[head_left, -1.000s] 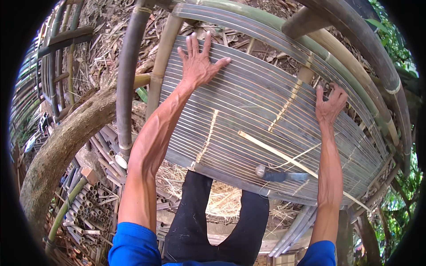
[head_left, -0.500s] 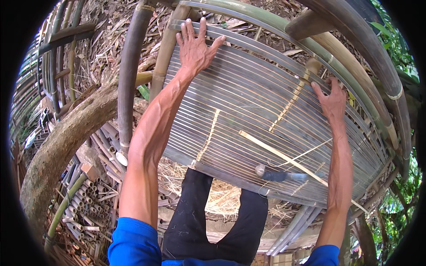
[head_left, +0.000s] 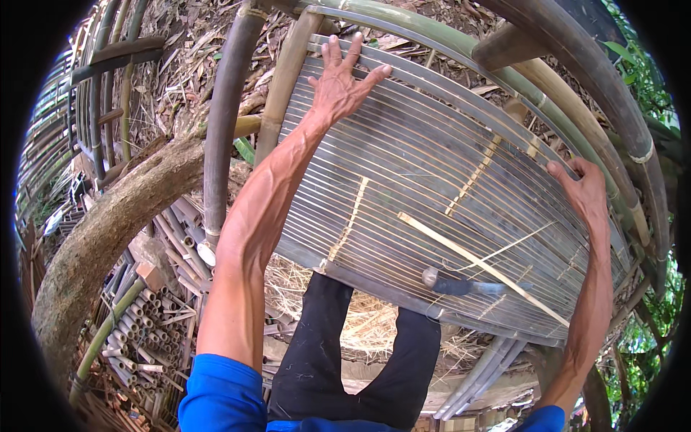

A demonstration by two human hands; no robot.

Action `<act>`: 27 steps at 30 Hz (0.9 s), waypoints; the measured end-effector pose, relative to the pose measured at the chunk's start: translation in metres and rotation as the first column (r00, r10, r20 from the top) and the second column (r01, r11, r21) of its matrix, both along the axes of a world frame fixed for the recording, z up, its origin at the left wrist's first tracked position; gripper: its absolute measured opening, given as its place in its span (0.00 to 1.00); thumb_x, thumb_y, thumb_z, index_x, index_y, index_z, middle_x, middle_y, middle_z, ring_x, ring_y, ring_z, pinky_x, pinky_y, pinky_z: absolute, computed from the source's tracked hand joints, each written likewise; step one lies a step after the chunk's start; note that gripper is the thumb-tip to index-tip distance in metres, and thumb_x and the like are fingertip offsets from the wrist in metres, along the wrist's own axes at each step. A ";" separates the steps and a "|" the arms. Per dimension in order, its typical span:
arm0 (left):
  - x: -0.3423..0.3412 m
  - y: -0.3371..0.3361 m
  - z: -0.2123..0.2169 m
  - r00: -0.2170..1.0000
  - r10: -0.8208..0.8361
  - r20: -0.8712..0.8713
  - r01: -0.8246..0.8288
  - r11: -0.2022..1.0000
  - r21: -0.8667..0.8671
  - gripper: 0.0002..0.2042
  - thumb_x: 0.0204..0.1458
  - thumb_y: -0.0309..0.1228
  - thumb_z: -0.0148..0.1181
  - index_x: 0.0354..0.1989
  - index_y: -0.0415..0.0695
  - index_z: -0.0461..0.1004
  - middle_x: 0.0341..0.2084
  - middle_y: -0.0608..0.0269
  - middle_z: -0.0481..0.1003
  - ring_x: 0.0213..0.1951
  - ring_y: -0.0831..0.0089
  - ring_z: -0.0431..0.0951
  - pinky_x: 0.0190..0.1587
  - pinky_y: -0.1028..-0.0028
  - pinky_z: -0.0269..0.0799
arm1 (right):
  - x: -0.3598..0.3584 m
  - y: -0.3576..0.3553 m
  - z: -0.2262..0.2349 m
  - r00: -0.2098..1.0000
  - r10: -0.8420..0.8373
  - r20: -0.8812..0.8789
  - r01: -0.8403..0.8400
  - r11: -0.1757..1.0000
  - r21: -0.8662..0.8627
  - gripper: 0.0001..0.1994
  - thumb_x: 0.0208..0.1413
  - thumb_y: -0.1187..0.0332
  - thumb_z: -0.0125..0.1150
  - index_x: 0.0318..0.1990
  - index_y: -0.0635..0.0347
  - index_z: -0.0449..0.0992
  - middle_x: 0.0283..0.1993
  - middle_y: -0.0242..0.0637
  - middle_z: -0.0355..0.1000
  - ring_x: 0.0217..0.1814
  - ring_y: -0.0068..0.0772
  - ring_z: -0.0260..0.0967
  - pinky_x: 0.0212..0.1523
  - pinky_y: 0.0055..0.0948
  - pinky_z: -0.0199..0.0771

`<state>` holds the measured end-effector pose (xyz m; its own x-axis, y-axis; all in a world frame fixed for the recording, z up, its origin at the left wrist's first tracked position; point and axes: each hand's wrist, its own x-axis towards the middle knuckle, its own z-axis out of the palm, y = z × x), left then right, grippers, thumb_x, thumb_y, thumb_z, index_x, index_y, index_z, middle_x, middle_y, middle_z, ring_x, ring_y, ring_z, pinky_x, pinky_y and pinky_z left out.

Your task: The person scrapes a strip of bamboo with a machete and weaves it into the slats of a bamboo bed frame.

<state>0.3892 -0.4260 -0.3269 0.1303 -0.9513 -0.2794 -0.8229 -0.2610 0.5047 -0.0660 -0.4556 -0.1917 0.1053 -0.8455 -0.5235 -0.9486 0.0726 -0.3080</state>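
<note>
My left hand (head_left: pixel 344 85) lies with its fingers spread over the far left end of a slatted bamboo panel (head_left: pixel 403 155). Along the panel's far edge runs a wider bamboo slat (head_left: pixel 446 92). Toward that slat's right end, my right hand (head_left: pixel 586 193) curls its fingers and thumb about the edge; part of its grip is hidden. A knife (head_left: pixel 457 286) with a dark handle and a pale round butt rests on the near right slats. Beside it lie a pale bamboo strip (head_left: pixel 479 265) and a thin loose strand (head_left: pixel 515 246). Light lashings (head_left: pixel 349 223) cross the slats.
Thick bamboo poles (head_left: pixel 234 115) frame the panel, with a curved one (head_left: pixel 594 79) at the far right. A tree trunk (head_left: pixel 122 209) slants at left, above a pile of cut bamboo pieces (head_left: pixel 147 324). My dark-trousered legs (head_left: pixel 313 345) are beneath the near edge.
My right hand has slid right along the far slat and its fingers have curled more. The left hand stays spread at the left end. The whole view has shifted slightly.
</note>
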 end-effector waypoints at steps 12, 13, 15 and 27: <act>-0.004 -0.002 -0.006 1.000 -0.002 -0.015 0.004 0.991 0.135 0.54 0.47 0.78 0.48 0.78 0.60 0.43 0.77 0.42 0.33 0.77 0.44 0.32 0.67 0.24 0.29 | -0.005 -0.009 -0.009 1.000 -0.017 0.024 0.016 0.997 0.071 0.34 0.49 0.35 0.71 0.22 0.65 0.76 0.18 0.29 0.62 0.25 0.23 0.57 0.28 0.33 0.59; -0.005 -0.001 -0.008 0.999 0.015 -0.029 -0.012 0.995 0.097 0.54 0.48 0.78 0.47 0.79 0.60 0.43 0.77 0.42 0.32 0.77 0.43 0.31 0.66 0.23 0.28 | -0.006 -0.011 -0.011 0.997 -0.032 0.071 0.027 0.997 0.069 0.34 0.49 0.35 0.70 0.22 0.64 0.76 0.18 0.29 0.62 0.25 0.23 0.57 0.28 0.33 0.59; -0.004 0.002 -0.011 0.999 0.023 -0.036 -0.021 0.997 0.073 0.53 0.48 0.78 0.47 0.79 0.62 0.42 0.77 0.41 0.31 0.77 0.42 0.30 0.66 0.23 0.26 | -0.006 -0.014 -0.011 0.997 -0.041 0.060 0.033 0.993 0.117 0.32 0.48 0.37 0.72 0.25 0.64 0.76 0.20 0.30 0.64 0.27 0.23 0.59 0.29 0.32 0.60; -0.012 0.007 -0.019 0.999 0.033 -0.024 -0.032 0.999 0.043 0.48 0.49 0.78 0.47 0.77 0.71 0.47 0.76 0.36 0.31 0.76 0.39 0.26 0.64 0.21 0.24 | -0.020 -0.006 -0.025 0.995 0.099 -0.008 -0.098 0.994 0.048 0.24 0.43 0.67 0.79 0.46 0.63 0.72 0.44 0.44 0.77 0.46 0.39 0.74 0.51 0.36 0.72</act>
